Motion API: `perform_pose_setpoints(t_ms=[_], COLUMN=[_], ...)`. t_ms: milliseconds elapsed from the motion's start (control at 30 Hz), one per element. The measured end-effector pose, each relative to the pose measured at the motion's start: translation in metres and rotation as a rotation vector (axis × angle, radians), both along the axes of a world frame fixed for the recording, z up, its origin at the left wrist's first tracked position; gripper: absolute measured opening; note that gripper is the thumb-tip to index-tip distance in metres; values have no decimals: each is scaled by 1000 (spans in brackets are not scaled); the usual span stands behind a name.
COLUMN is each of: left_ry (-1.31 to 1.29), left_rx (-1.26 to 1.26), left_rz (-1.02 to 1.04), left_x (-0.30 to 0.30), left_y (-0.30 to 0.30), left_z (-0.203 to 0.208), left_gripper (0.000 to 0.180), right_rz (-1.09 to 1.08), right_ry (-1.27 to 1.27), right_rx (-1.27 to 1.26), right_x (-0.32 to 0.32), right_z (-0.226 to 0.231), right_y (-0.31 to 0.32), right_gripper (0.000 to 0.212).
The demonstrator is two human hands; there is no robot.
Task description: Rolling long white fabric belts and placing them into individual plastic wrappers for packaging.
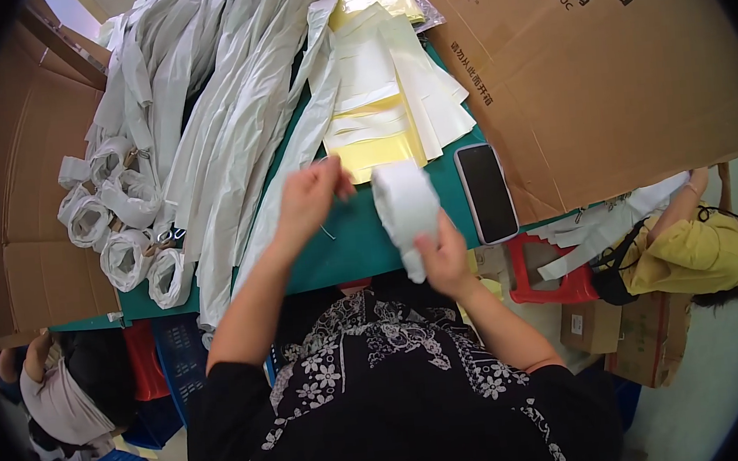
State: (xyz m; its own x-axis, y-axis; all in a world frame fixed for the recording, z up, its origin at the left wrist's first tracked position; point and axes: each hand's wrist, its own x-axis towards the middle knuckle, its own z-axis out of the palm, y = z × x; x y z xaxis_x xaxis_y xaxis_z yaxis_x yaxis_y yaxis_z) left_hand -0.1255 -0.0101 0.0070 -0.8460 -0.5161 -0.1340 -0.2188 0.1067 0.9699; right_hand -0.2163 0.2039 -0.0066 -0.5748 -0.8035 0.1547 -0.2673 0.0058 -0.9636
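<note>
My right hand (447, 257) grips a roll of white strip material (408, 209), thumb on its near side, over the table's front part. Left of it, my left hand (309, 199) is raised with fingers curled together; what they hold, if anything, is too blurred to make out. Just beyond that hand lies a yellow sheet (377, 153) with white strips on it, like a sticker backing sheet. A short pale thread (328, 232) shows on the green tabletop (353, 248) below my left hand.
Long white strips (240, 110) cover the table's left and back. Several rolled strips (127, 199) sit at the left edge. A phone (486, 194) lies on the right, against a large cardboard box (584, 80). Another person in yellow (704, 245) sits at the far right near a red stool (526, 274).
</note>
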Motion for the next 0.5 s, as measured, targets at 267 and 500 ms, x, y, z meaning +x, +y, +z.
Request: perform_pose_setpoints(t_ms=[267,500], left_ry=[23,-239], left_rx=[-793,-813], left_rz=[-142,-246], left_x=[-116,-124], left_y=[-33,-31], left_z=[-49,-27], left_gripper=[18,15], right_rz=[-143,-167], right_ry=[-833,-900], right_rx=[-533,-662], right_x=[-86,-118], right_z=[1,-37], right_y=[-85,-83], right_gripper=[45,47])
